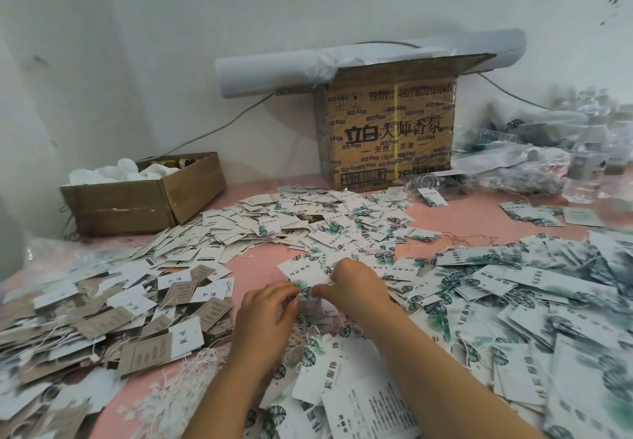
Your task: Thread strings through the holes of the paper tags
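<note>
White wall (308, 0), scuffed and marked, corner at left. Pink tabletop (253, 267) set against it. Grey cable (219, 127) runs down the wall. Large printed cardboard box (387, 137) at the back, grey roll (270, 72) against the wall at its top. Small open cardboard box (144, 199) left, plastic water bottles (582, 178) right. Soft even light.

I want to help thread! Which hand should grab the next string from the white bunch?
Probably the left. The left hand is right beside the string bunch, on its own side; the right hand pinches the leaf tag, farther away.

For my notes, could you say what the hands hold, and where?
The left hand and right hand pinch one leaf-print paper tag at its near end.
</note>
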Demonstrator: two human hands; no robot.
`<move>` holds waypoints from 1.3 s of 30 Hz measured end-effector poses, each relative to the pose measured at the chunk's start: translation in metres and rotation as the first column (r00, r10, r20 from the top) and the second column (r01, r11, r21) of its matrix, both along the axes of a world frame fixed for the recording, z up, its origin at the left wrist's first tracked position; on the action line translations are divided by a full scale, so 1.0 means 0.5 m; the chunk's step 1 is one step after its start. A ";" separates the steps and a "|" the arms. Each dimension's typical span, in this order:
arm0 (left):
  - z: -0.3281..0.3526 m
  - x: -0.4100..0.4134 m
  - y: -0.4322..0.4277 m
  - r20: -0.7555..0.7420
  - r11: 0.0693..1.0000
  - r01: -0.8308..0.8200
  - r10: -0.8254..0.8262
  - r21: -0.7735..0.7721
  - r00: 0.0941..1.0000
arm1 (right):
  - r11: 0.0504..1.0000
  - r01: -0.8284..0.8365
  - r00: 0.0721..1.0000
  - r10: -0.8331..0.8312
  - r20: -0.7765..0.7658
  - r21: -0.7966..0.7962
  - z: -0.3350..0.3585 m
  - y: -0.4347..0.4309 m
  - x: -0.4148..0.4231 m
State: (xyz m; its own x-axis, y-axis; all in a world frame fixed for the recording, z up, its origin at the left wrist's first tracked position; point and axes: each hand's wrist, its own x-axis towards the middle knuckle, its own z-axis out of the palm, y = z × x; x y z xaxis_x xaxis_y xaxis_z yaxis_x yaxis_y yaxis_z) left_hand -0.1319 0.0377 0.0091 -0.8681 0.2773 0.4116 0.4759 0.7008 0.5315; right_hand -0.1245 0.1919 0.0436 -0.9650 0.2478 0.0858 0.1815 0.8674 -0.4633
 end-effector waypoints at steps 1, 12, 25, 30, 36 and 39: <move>0.001 0.000 -0.001 0.000 1.000 0.001 -0.001 -0.001 1.000 | 1.000 0.002 1.000 -0.002 -0.012 0.006 0.000 -0.001 0.001; 0.004 0.002 -0.001 0.025 1.000 0.012 -0.012 0.006 1.000 | 0.993 0.010 0.991 -0.026 -0.135 -0.119 0.017 -0.001 0.010; 0.035 0.021 0.007 0.178 0.822 0.035 -0.165 0.569 0.970 | 0.749 -0.183 0.981 0.179 -0.070 -0.637 0.056 0.033 0.028; 0.041 0.017 0.006 0.218 0.677 0.006 -0.244 0.736 0.945 | 0.764 -0.254 0.947 0.321 0.008 -0.594 0.067 0.024 0.039; 0.039 0.009 -0.004 0.246 0.604 -0.091 -0.179 0.792 0.953 | 0.982 -0.050 0.997 0.061 0.056 -0.185 0.054 0.062 0.014; 0.034 0.008 -0.004 0.262 0.605 -0.109 -0.170 0.789 0.950 | 1.000 0.011 0.981 -0.006 0.194 -0.021 0.030 0.077 0.012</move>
